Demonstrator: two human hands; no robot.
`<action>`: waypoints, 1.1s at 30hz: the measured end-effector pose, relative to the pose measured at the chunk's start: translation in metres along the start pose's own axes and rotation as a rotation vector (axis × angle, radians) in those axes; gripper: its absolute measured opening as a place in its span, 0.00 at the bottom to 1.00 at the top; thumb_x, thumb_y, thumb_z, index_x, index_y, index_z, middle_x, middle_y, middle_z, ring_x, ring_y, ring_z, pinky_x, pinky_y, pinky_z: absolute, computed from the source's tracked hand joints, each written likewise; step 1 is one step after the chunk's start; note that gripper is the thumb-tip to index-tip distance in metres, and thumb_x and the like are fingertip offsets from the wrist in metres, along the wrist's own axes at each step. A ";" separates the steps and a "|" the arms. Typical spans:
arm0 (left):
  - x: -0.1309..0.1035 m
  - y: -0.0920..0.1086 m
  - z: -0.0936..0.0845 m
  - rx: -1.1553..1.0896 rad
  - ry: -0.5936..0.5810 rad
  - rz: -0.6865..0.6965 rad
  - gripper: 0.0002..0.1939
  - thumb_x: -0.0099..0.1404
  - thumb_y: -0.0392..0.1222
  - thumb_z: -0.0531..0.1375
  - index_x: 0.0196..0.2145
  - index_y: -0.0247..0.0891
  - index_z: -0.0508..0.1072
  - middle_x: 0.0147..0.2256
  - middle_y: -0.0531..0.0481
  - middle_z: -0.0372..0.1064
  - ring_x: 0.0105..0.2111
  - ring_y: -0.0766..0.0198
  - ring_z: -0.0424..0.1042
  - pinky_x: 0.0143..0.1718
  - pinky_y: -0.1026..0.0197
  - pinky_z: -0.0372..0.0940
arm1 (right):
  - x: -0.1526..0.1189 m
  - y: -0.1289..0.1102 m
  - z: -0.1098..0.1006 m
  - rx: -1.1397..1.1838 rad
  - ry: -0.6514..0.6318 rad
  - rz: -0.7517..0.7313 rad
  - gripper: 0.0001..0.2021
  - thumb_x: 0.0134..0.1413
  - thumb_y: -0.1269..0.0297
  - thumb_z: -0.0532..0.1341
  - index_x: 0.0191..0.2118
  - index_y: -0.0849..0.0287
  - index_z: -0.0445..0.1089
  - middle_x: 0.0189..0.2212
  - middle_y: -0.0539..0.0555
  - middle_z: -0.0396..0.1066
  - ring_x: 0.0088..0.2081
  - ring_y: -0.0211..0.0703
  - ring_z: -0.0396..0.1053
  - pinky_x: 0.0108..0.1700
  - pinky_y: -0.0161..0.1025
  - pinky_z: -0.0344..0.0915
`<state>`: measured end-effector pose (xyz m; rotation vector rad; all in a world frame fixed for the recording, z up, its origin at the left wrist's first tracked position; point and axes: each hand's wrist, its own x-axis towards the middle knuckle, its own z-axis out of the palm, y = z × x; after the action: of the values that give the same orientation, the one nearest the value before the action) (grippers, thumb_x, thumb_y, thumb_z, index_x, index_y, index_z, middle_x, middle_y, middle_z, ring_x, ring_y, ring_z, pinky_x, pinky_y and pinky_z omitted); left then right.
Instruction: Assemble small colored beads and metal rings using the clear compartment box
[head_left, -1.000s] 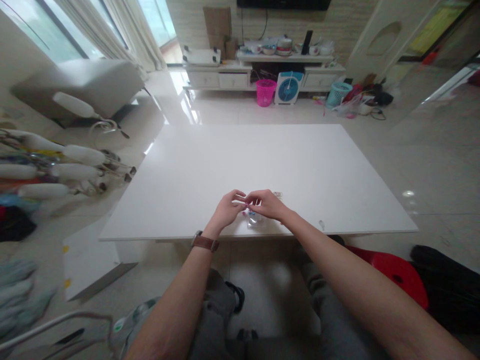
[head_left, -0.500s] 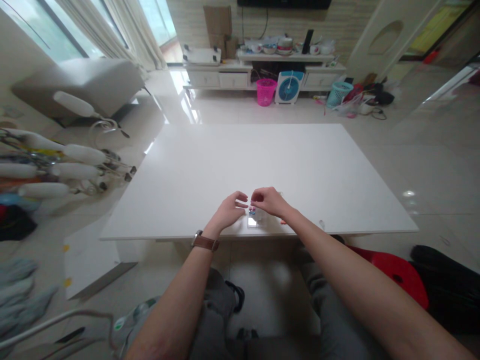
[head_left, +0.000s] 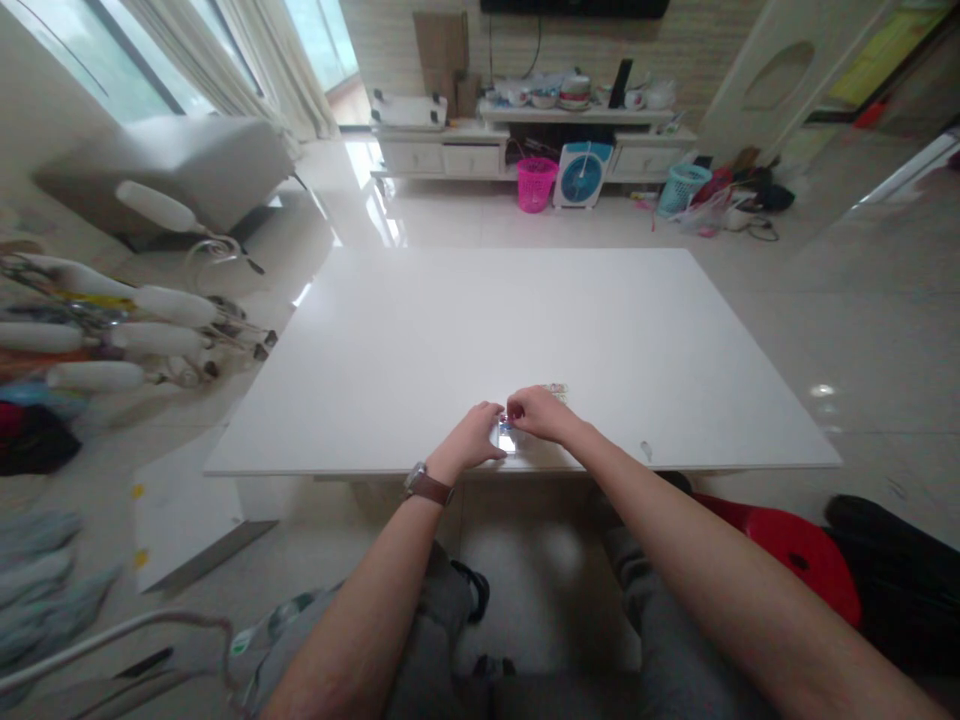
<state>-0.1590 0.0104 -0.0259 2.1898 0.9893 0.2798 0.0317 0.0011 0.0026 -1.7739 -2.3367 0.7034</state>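
A small clear, shiny box lies near the front edge of the white table, with a little blue and red on its far part. My left hand grips it from the left, thumb at the near side and fingers at the far side. Over its far end, my right hand is closed in a pinch. Whatever sits between those fingertips is too small and hidden to name. Just beyond my right hand lies a small patterned piece, partly covered by it.
A small clear item lies near the table's front edge on the right. A red stool stands at the lower right. Beyond the table are a pink basket, a blue fan and a white cabinet.
My left hand has moved right and closed around the clear box. My right hand has shifted slightly right and nearer, still pinched. The patterned piece behind it now shows more.
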 end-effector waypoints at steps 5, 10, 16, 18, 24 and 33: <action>-0.001 0.001 0.001 -0.006 0.024 -0.013 0.31 0.45 0.38 0.76 0.44 0.36 0.69 0.44 0.44 0.69 0.45 0.51 0.70 0.46 0.53 0.67 | 0.001 -0.007 0.001 -0.061 -0.017 0.077 0.06 0.55 0.67 0.65 0.36 0.58 0.80 0.35 0.57 0.80 0.38 0.44 0.74 0.39 0.35 0.61; -0.001 0.002 0.001 0.000 0.022 -0.021 0.31 0.45 0.39 0.76 0.44 0.37 0.69 0.44 0.44 0.69 0.44 0.51 0.70 0.46 0.52 0.67 | -0.001 -0.014 -0.001 -0.072 -0.054 0.128 0.07 0.56 0.67 0.64 0.38 0.58 0.81 0.37 0.59 0.80 0.40 0.47 0.75 0.41 0.36 0.63; -0.002 0.004 -0.001 0.000 0.021 -0.019 0.30 0.45 0.37 0.76 0.44 0.36 0.69 0.44 0.45 0.69 0.43 0.53 0.70 0.45 0.53 0.67 | -0.001 -0.009 -0.003 -0.026 -0.068 0.104 0.09 0.56 0.64 0.65 0.40 0.60 0.81 0.36 0.57 0.80 0.37 0.44 0.75 0.39 0.35 0.63; -0.002 0.004 -0.001 0.001 0.022 -0.021 0.30 0.45 0.37 0.76 0.44 0.36 0.69 0.43 0.45 0.69 0.43 0.53 0.70 0.45 0.53 0.67 | -0.002 -0.008 -0.004 -0.022 -0.065 0.105 0.09 0.57 0.64 0.65 0.39 0.60 0.82 0.35 0.57 0.81 0.37 0.43 0.75 0.38 0.34 0.63; -0.002 0.002 0.001 0.015 0.019 -0.015 0.32 0.45 0.38 0.77 0.45 0.37 0.68 0.45 0.44 0.69 0.45 0.52 0.70 0.47 0.52 0.67 | -0.002 -0.012 -0.002 -0.060 -0.081 0.125 0.09 0.56 0.68 0.64 0.39 0.59 0.82 0.37 0.59 0.81 0.39 0.45 0.76 0.41 0.35 0.64; -0.002 0.002 0.001 0.011 0.026 -0.002 0.31 0.45 0.38 0.77 0.45 0.37 0.68 0.44 0.44 0.70 0.45 0.52 0.70 0.48 0.51 0.67 | -0.001 -0.017 0.004 -0.168 -0.116 0.111 0.12 0.58 0.67 0.60 0.41 0.59 0.82 0.40 0.61 0.81 0.44 0.50 0.77 0.46 0.38 0.66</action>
<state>-0.1589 0.0079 -0.0253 2.1999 1.0092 0.3036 0.0161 -0.0045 0.0067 -1.9977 -2.4530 0.6587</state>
